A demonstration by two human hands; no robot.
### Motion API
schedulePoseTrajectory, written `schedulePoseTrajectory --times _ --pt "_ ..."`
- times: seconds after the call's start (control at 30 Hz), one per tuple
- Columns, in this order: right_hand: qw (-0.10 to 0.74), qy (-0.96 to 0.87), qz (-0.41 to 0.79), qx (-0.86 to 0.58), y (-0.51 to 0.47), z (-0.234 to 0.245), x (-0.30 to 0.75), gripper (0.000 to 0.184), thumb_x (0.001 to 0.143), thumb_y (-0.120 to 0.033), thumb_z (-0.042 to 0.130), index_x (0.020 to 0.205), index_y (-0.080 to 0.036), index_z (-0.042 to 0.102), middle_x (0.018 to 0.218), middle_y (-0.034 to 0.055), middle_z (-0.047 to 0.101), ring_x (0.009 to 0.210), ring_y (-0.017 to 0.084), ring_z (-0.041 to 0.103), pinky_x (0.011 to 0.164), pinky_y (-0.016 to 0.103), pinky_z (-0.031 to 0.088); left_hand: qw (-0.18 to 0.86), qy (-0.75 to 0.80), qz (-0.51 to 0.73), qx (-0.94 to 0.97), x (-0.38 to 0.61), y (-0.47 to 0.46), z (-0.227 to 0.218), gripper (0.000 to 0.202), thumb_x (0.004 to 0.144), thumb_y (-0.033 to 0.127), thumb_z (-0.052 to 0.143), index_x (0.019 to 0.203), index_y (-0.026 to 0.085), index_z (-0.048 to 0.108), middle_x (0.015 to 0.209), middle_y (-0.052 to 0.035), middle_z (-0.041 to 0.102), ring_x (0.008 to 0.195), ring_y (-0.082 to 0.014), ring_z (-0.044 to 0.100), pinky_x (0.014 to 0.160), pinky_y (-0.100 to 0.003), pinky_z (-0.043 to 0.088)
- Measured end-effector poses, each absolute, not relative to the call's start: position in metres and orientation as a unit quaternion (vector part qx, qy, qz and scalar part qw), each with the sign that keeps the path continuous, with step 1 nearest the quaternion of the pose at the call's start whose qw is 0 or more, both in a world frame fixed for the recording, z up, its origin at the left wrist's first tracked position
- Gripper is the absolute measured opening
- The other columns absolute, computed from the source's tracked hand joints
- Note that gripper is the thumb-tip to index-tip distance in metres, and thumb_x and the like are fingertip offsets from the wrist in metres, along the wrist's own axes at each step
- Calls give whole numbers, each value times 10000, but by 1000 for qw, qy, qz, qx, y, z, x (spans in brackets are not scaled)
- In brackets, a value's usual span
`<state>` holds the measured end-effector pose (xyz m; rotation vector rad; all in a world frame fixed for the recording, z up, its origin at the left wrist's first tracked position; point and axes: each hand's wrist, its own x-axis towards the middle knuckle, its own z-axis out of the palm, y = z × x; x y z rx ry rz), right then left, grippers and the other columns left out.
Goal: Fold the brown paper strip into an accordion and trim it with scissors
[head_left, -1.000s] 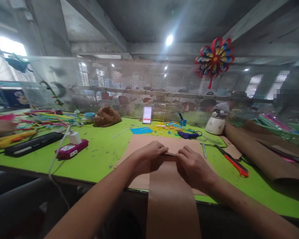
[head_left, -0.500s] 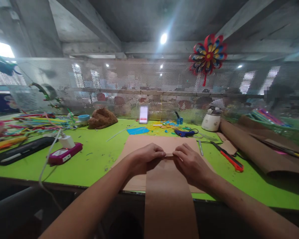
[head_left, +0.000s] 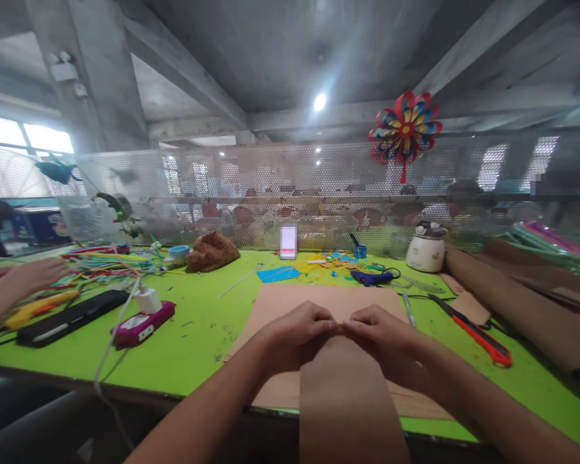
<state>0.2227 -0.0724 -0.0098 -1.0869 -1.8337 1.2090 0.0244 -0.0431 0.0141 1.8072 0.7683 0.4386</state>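
A long strip of brown kraft paper [head_left: 348, 399] runs from the table edge toward me, lying over a larger brown sheet [head_left: 294, 299] on the green table [head_left: 198, 335]. My left hand [head_left: 294, 335] and my right hand [head_left: 384, 338] meet fingertip to fingertip at the strip's far end. Both pinch that end, fingers curled over it. The folded edge itself is hidden under my fingers.
An orange utility knife [head_left: 473, 328] lies right of the sheet, near rolled brown paper [head_left: 512, 306]. A blue glue gun [head_left: 372, 278], a white pot [head_left: 426, 246] and a phone [head_left: 288, 241] stand behind. Left: a pink device [head_left: 142, 320], a black case [head_left: 72, 317], another person's hand [head_left: 29, 277].
My hands have drawn together until the fingertips touch at the strip's end. The view has tilted slightly; the other person's hand at the left has come further into view.
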Motion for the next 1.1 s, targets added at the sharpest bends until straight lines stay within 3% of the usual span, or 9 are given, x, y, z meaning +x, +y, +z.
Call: schedulePoseTrajectory --times 0.07,0.17,0.43,0.8,1.0,1.1 --pt "375 -623 566 -388 -82 -14 219 346 762 -467 587 628 -173 463 530 -54 354 468 75 310 444 214 256 483 323 166 797 26 -38 13 319 750 442 571 679 133 535 555 43 406 504 -70 319 472 -211 231" --pt "389 -583 611 -367 -90 -18 218 307 739 -416 636 643 -165 488 543 -52 376 470 70 315 445 213 251 446 303 155 828 27 -31 8 323 762 436 556 686 122 556 581 33 417 532 -75 328 492 -214 249" --pt "390 -623 565 -375 -84 -19 225 304 729 -414 643 647 -150 515 561 -45 388 499 76 324 459 214 259 561 301 143 758 25 -42 11 406 736 534 560 649 147 477 531 63 329 469 -64 280 464 -225 203" --pt "387 -607 583 -376 -91 -13 227 306 751 -428 621 657 -168 490 550 -65 353 483 70 285 463 214 249 408 284 138 857 26 -33 13 390 795 486 492 622 137 482 544 46 358 501 -69 290 471 -213 221" --pt "353 -664 523 -401 -86 -11 224 272 733 -395 654 769 -126 627 658 -1 528 581 96 422 519 218 311 385 276 120 872 25 -34 7 378 828 461 447 730 118 571 535 47 371 492 -75 306 458 -207 238" --pt "342 -687 494 -410 -87 -13 221 272 755 -389 626 774 -118 648 678 13 540 600 104 425 518 220 306 368 270 123 881 27 -34 7 363 828 438 451 716 116 574 557 37 403 517 -76 324 470 -198 250"
